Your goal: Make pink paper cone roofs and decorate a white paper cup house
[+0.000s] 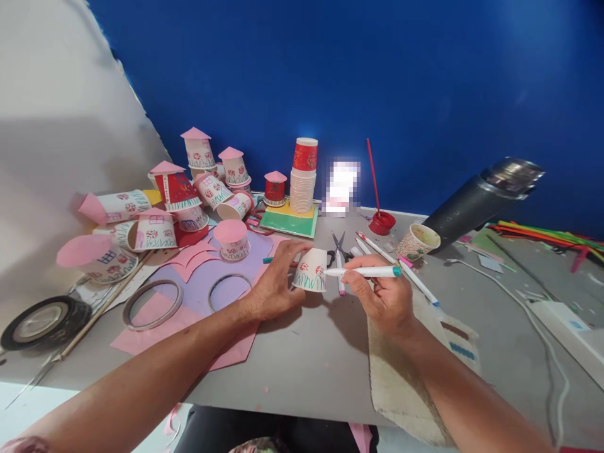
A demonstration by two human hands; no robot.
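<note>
My left hand [278, 283] is closed around a white paper cup [311, 280], which stands mouth-down, slightly tilted, just above or on the table; I cannot tell which. Red flower-like drawings and green grass strokes run around the cup's side. A white marker [372, 272] with a green end is gripped in my right hand [384, 296], its tip at the cup's right side by a red flower. Behind my left fingers a teal stick-like end [267, 260] pokes out. Scissors [338, 242] lie just beyond the cup, partly hidden by it.
Several decorated cups with pink paper roofs [195, 148] crowd the back left. A cup stack [302, 189] stands on a green-yellow packet. Tape rolls [153, 305] and pink paper [226, 352] lie left. At right are a patterned cup [419, 242], a dark flask [472, 201], a cloth [396, 371] and a white cable [533, 308].
</note>
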